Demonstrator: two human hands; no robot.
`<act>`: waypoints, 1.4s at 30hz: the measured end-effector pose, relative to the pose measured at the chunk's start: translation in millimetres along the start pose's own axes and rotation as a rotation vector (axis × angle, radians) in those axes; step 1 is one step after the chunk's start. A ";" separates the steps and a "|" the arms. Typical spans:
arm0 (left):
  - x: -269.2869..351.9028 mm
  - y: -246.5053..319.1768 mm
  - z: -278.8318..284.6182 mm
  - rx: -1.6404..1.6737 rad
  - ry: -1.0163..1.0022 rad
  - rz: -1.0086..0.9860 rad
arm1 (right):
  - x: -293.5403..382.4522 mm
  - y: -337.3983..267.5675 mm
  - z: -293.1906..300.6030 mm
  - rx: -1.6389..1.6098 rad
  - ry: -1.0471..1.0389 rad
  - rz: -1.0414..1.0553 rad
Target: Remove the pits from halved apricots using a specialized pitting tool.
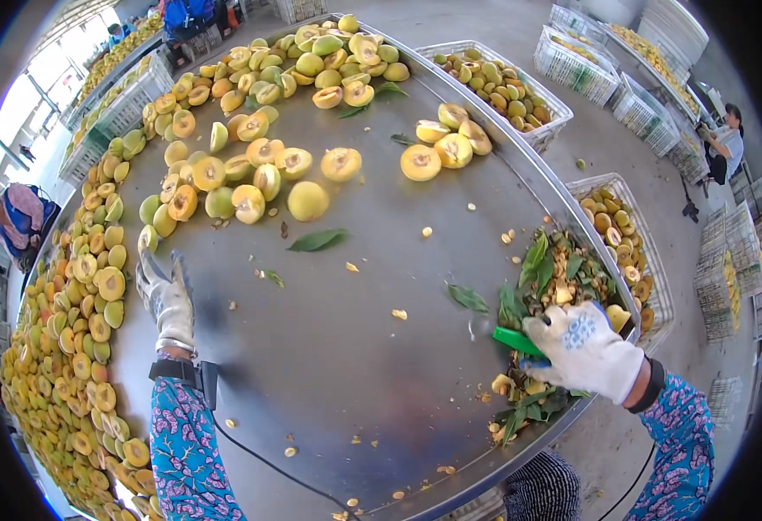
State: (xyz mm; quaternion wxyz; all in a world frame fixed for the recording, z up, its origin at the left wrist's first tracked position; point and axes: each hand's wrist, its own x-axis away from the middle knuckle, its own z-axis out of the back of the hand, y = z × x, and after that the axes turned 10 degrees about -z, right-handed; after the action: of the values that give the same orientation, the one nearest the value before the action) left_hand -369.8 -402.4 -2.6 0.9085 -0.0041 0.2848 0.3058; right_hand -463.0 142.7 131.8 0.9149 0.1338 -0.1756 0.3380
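My left hand [167,303], in a white work glove, is over the left of the metal table [329,352], fingers apart and holding nothing. Its fingertips are close to a halved stone fruit [148,239]; whether they touch it I cannot tell. In my gloved right hand [579,348] is a tool with a green handle [518,340] and what looks like a small metal loop at its tip. That hand is at the right edge, over a heap of leaves and fruit scraps [563,277]. Several fruit halves [247,203] lie beyond my left hand, and a smaller group [446,153] lies farther right.
A thick bank of fruit halves [81,345] lines the table's left and far sides. Two plastic crates of fruit [553,130] [664,306] stand against the right rim. Leaves [318,240] and seeds dot the tabletop. A cable [277,465] runs from my left wrist. Other people sit farther off.
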 end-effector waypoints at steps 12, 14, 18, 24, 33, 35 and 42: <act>-34.3 -0.8 -31.1 -0.024 -0.126 0.276 | -145.0 -62.5 201.6 -0.255 0.249 0.105; -46.8 -12.0 -31.3 0.057 -0.114 0.358 | -185.4 -62.1 221.8 -0.283 0.191 0.021; -59.5 19.9 -39.6 -0.310 -0.343 0.321 | -310.0 -16.6 191.3 -0.165 0.344 0.072; -66.1 2.7 -34.2 -0.358 -0.459 0.301 | -430.3 -77.2 206.4 -0.308 0.346 -0.069; -76.6 16.7 -22.9 -0.290 -0.603 0.330 | -593.7 -36.3 284.0 -0.394 0.414 -0.201; -71.9 13.7 -22.9 -0.289 -0.610 0.323 | -618.6 -32.9 304.4 -0.339 0.343 -0.269; -85.7 19.9 -35.1 -0.293 -0.623 0.349 | -702.5 -14.0 321.2 -0.404 0.226 -0.302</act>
State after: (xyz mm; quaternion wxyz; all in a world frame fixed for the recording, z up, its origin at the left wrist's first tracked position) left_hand -454.7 -440.0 15.9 0.8756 0.0079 -0.0553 0.4798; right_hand -1026.5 -385.8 130.5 0.9768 -0.0652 -0.1143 0.1687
